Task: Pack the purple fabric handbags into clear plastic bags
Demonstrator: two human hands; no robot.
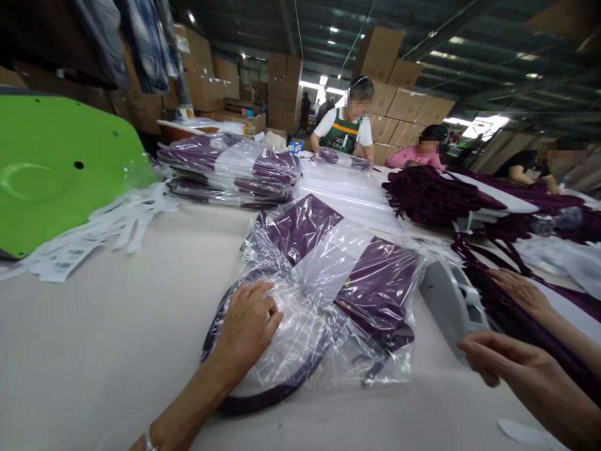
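A dark purple bag [300,235] with a white band round it lies in clear plastic wrap [291,351] on the table [117,338]. Its dark strap curves toward the front edge under the plastic. My left hand [248,319] rests palm down on the wrap at the bag's left, fingers bent but apart, holding nothing. To the right of the bag, a grey plastic piece with openings [451,300], like a tape dispenser, is tilted on the table. Thumb and fingers of my right hand [502,360] pinch its near end.
Another person's hand [523,291] touches dark bags at the right. A stack of wrapped bags [230,166] stands behind left, near white labels [75,250] and a green board [61,169]. Purple bags [436,194] are piled back right. Several people are across the table.
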